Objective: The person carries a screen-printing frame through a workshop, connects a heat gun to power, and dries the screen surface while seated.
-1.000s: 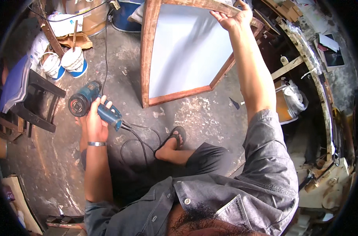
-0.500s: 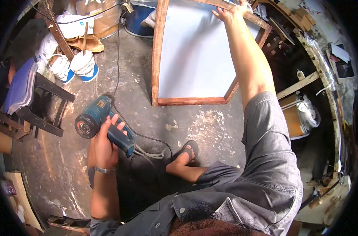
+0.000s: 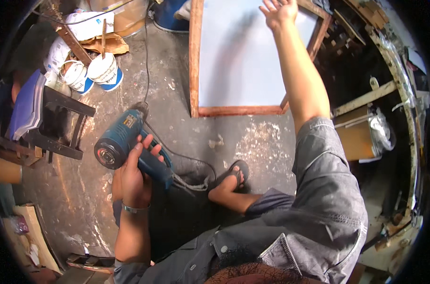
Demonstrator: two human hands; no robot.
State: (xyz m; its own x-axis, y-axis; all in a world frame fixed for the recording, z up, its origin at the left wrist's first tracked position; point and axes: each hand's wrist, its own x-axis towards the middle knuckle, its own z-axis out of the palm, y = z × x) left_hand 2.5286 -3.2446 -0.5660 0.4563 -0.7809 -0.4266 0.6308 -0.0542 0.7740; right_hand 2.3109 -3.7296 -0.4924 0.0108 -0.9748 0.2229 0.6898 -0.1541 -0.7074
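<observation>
My left hand (image 3: pixel 135 177) is closed round the handle of a teal and black heat gun (image 3: pixel 122 132). Its nozzle points away from me and its round vented rear end faces me; the cord hangs from the handle's base. My right arm reaches far forward over a wooden-framed screen (image 3: pixel 238 57) with a pale, whitish panel. At the screen's far side my right hand (image 3: pixel 281 14) has its fingers spread, the tips partly cut off by the picture's upper edge. Whether it touches the frame I cannot tell. A shadow falls across the panel.
Two white-and-blue tubs (image 3: pixel 105 71), one with a stick in it, stand at the far left. Nearer is a dark stool (image 3: pixel 59 123) with purple sheets. The gun's cord (image 3: pixel 186 157) trails over the stained floor near my sandalled foot (image 3: pixel 234 180). A cluttered rack (image 3: pixel 409 142) lines the right.
The view has shifted, so the screen and tubs sit slightly higher and further right. My left hand still holds the heat gun; my right hand's fingers look a little more raised and spread.
</observation>
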